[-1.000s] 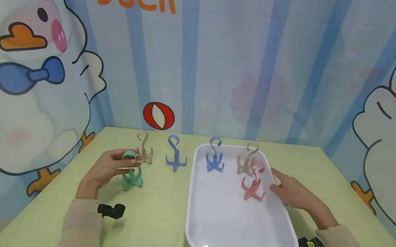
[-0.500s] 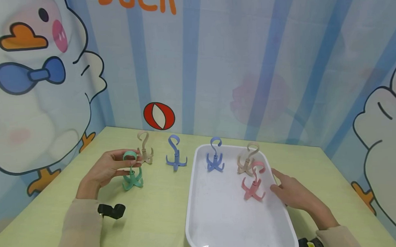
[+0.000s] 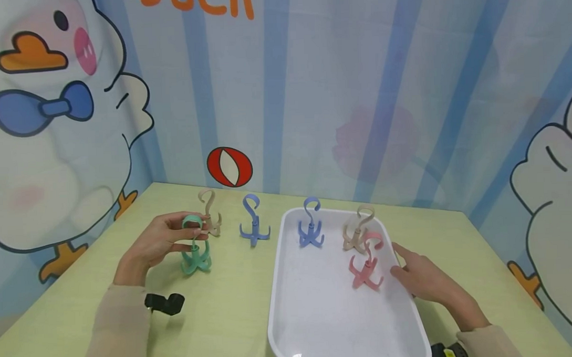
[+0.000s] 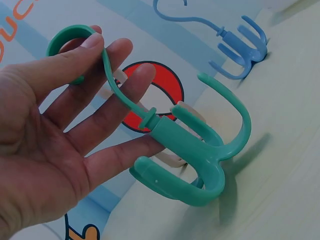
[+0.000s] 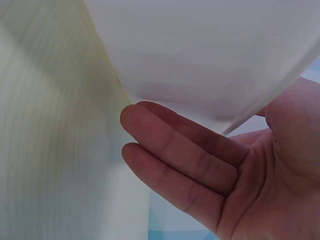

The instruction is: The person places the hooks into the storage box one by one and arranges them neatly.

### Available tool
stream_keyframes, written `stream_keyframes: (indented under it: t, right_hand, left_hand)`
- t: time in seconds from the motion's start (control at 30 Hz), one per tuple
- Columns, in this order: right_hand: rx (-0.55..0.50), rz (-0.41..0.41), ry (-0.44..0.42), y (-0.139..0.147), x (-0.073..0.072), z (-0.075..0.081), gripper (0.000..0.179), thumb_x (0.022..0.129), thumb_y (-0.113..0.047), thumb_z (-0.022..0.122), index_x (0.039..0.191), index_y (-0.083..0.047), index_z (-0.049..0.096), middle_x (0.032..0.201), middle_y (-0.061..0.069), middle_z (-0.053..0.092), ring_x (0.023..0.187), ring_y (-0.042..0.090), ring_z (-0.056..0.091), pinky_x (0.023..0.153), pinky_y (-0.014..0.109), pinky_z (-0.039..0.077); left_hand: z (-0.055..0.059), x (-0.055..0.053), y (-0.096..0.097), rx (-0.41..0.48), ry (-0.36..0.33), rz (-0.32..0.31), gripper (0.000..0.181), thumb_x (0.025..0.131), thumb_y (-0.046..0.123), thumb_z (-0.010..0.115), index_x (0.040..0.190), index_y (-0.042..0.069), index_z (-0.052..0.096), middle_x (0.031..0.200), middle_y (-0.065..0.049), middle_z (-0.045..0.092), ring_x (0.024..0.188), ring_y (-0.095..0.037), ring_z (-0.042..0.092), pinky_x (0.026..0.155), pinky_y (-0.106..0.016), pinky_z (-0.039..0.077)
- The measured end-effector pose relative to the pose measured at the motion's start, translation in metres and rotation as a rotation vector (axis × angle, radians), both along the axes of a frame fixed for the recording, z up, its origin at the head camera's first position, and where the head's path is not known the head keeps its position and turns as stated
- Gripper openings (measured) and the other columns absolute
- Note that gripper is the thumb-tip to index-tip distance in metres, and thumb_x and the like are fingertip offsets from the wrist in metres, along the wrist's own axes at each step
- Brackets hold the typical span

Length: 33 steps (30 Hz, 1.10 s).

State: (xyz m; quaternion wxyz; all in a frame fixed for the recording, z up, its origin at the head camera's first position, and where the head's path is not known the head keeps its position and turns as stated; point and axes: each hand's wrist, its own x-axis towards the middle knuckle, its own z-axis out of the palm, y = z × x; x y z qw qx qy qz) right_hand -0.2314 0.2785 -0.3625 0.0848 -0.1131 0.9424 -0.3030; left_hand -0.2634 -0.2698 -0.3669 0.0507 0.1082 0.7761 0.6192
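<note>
In the head view, holds the green hook (image 3: 196, 259) roughly upright at the left of the surface (image 3: 220, 317), clamped by its curled top between thumb and fingers of the left grip (image 3: 164, 238). Has the beige hook (image 3: 214, 226) just to its far right, then the blue hook (image 3: 253, 232) farther right. Clasps the right rim of the white tray (image 3: 338, 324) with the right grip (image 3: 425, 276). Contains, at the tray's far end, the second blue hook (image 3: 310, 235) at left, the second beige hook (image 3: 353, 241) at right and the pink hook (image 3: 364, 275) just to the near side of that.

In the left wrist view, shows thumb and finger together on the curl, other fingers spread beside the stem; cannot tell whether prongs touch the surface.

In the right wrist view, shows fingers extended outside the tray, thumb partly hidden past the rim.
</note>
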Motion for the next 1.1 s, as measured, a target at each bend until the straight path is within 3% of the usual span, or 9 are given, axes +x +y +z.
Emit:
stream_keyframes:
  t: [0.2, 0.5, 0.73, 1.1]
  right_hand:
    - [0.0, 0.008, 0.004, 0.0, 0.0, 0.001, 0.071, 0.107, -0.015, 0.052, 0.164, 0.01, 0.018, 0.111, 0.025, 0.075, 0.078, 0.021, 0.074, 0.059, 0.036, 0.06]
    - [0.01, 0.003, -0.004, 0.0, 0.001, 0.002, 0.071, 0.108, -0.016, 0.053, 0.164, 0.01, 0.017, 0.115, 0.027, 0.074, 0.082, 0.021, 0.075, 0.061, 0.035, 0.06]
    - [0.007, -0.001, -0.006, 0.0, 0.001, 0.002, 0.071, 0.108, -0.016, 0.052, 0.164, 0.009, 0.017, 0.115, 0.027, 0.074, 0.082, 0.022, 0.075, 0.061, 0.036, 0.061]
    - [0.0, -0.01, -0.011, -0.001, 0.002, 0.001, 0.071, 0.108, -0.016, 0.052, 0.164, 0.009, 0.017, 0.115, 0.027, 0.074, 0.08, 0.021, 0.074, 0.06, 0.036, 0.061]
  left_hand:
    - [0.005, 0.001, 0.006, 0.004, 0.009, 0.002, 0.051, 0.102, 0.012, 0.071, 0.146, -0.007, 0.054, 0.116, 0.006, 0.078, 0.103, -0.009, 0.076, 0.084, -0.033, 0.064]
    - [0.008, -0.002, 0.011, 0.053, 0.028, 0.019, 0.042, 0.102, 0.007, 0.068, 0.141, -0.005, 0.058, 0.12, -0.006, 0.078, 0.102, -0.011, 0.078, 0.085, -0.033, 0.065]
    - [0.012, -0.001, 0.013, 0.083, 0.032, 0.009, 0.039, 0.102, 0.006, 0.068, 0.139, -0.003, 0.06, 0.11, 0.008, 0.079, 0.104, -0.012, 0.078, 0.087, -0.034, 0.065]
    - [0.019, 0.001, 0.02, 0.063, 0.035, 0.013, 0.044, 0.103, 0.006, 0.068, 0.143, -0.004, 0.057, 0.115, 0.006, 0.079, 0.101, -0.012, 0.077, 0.088, -0.034, 0.064]
